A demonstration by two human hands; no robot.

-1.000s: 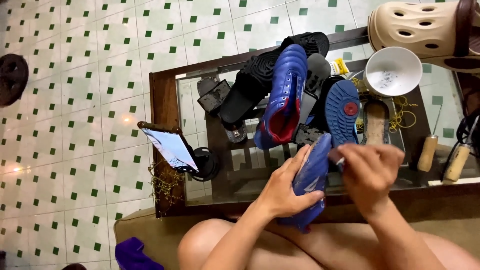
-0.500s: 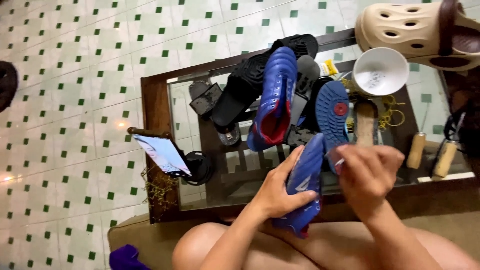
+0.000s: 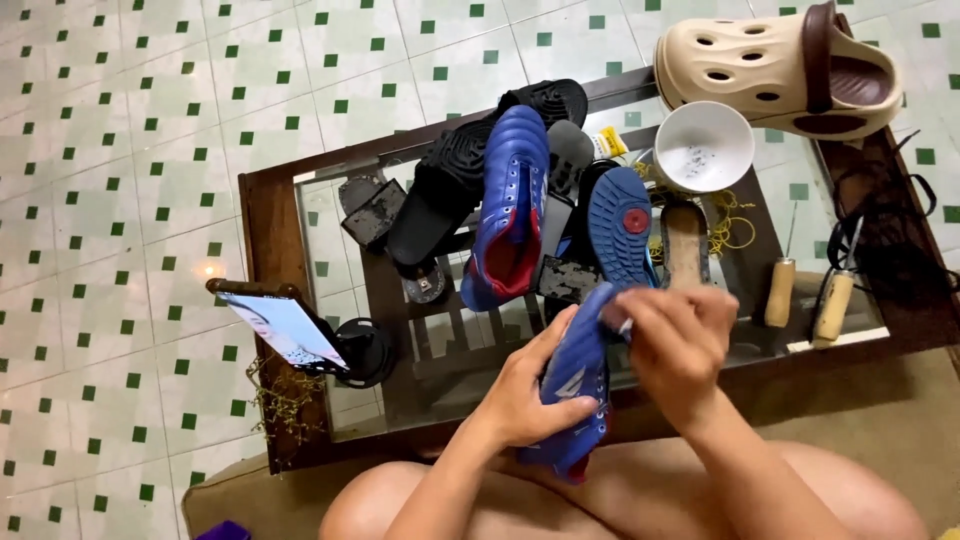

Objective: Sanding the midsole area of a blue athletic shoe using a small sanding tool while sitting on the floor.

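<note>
Since the earlier frame we have tipped the blue shoe [image 3: 578,385] a little more upright above our lap, near the surface [image 3: 262,220]. Our left hand [image 3: 525,395] wraps its side, long axis running toe-up away from us. Our right hand [image 3: 675,350] fingers pinch something small at its upper end.

Left hand [image 3: 525,395] and right hand [image 3: 675,350] curled, close together

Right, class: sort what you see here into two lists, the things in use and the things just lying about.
In use:
- left hand, gripping the blue shoe
- right hand, fingers at the top end of that shoe
- blue shoe

Lying about:
- second blue shoe
- black sandal
- beige clog
- white bowl
- two wooden-handled tools
- phone on stand
</note>
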